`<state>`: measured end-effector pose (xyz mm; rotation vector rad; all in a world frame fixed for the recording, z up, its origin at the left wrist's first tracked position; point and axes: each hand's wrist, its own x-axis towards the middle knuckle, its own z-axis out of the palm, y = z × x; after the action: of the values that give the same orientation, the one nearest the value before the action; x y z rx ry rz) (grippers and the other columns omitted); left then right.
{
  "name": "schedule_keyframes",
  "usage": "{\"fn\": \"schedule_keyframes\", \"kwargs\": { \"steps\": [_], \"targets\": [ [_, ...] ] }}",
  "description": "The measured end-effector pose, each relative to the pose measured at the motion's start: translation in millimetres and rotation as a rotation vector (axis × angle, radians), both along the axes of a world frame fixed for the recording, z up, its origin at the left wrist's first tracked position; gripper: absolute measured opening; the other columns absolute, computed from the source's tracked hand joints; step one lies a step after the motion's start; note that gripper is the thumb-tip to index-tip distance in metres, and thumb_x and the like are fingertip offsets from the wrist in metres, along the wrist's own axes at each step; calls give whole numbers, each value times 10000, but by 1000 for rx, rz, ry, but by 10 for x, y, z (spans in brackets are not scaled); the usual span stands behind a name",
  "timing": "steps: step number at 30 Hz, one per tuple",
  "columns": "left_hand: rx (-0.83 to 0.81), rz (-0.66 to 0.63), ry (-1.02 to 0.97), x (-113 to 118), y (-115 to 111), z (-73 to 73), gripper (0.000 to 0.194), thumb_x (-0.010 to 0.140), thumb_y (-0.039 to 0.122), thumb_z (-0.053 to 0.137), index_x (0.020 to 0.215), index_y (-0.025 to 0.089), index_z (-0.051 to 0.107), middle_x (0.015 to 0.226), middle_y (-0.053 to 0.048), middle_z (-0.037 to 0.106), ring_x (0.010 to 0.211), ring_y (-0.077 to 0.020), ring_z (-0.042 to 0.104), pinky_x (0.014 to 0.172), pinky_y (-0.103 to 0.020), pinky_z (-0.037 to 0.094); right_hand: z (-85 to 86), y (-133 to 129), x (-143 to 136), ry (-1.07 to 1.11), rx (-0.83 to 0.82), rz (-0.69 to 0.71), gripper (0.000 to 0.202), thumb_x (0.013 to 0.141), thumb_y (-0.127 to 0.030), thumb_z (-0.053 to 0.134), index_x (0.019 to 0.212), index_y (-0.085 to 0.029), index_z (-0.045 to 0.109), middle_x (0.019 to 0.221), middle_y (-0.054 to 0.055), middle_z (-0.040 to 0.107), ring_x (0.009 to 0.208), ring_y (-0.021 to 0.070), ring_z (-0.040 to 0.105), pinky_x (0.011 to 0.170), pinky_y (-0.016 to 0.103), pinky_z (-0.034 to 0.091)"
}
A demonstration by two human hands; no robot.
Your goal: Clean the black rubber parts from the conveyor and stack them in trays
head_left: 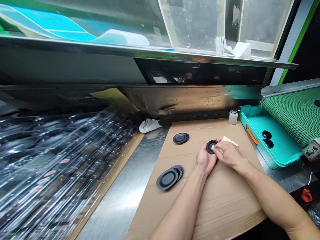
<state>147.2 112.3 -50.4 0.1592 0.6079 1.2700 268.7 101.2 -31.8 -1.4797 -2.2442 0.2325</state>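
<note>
My left hand (204,159) is closed around the edge of a round black plastic disc (209,147), held above the cardboard. My right hand (229,153) has its fingers pinched against the face of that disc, on a white cloth (229,141) that sticks out behind the knuckles. A pale bit also shows at the fingertips, over the disc's middle. To the left, a small stack of black discs (180,138) lies on the cardboard, and larger overlapping black discs (167,179) lie nearer to me.
Cardboard (225,203) covers the metal table (130,190). A teal tray (282,146) holding black discs stands beneath a green conveyor belt (295,106). A small white bottle (233,117) is beside it. Plastic-wrapped items (57,166) fill the left; a crumpled white glove (150,125) lies behind.
</note>
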Motion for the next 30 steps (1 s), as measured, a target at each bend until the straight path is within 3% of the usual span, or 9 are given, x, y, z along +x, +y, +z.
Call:
{"fn": "schedule_keyframes", "kwargs": {
  "steps": [3,7,9,13,19,24,30],
  "targets": [
    [8,30,16,22,-15,8,479,1067,364,300,950,102,684,1037,-164,748,1085,-246,710,1034,-407,535,-21,-2,-52,31,14,-109,160,1005,-293,534,1022,-232,681,1043,60,719,940,201,656,775,274,439],
    [25,13,57,56,-37,-4,456,1056,436,347,1041,131,687,1096,-138,750,1081,-245,714,1019,-424,545,-30,-73,-185,44,-42,37,131,1002,-248,507,983,-207,629,925,40,722,833,183,651,748,264,428],
    [38,2,50,33,-31,-9,463,1055,440,349,1036,126,689,1083,-140,750,1065,-251,718,1007,-431,550,-24,-94,-200,-37,-58,46,135,1003,-265,508,1008,-206,629,949,53,731,826,196,657,723,275,415],
    [31,51,56,-59,9,2,453,1066,382,336,969,115,688,1073,-142,746,1026,-234,725,951,-383,571,0,-23,-28,-205,-36,-155,205,1032,-296,457,1050,-205,639,1016,88,735,880,227,671,682,291,376],
    [-32,12,-14,-164,24,41,510,1063,410,276,975,106,676,1130,-170,719,1030,-279,719,806,-388,610,98,96,235,-60,31,-355,255,1059,-345,417,1020,-234,642,1039,44,735,914,179,660,676,269,343],
    [-61,44,-106,-255,49,60,426,1037,298,276,995,105,654,1125,-192,698,1069,-302,700,803,-429,627,126,56,185,-32,-13,-325,261,1041,-365,453,986,-243,677,970,25,751,839,165,661,646,264,315],
    [-124,127,-201,-299,80,117,348,1058,336,347,989,126,615,952,-131,673,925,-213,707,826,-408,652,30,72,168,62,0,-244,212,1014,-342,494,1023,-251,686,991,9,760,846,170,677,692,253,375]
  ]
}}
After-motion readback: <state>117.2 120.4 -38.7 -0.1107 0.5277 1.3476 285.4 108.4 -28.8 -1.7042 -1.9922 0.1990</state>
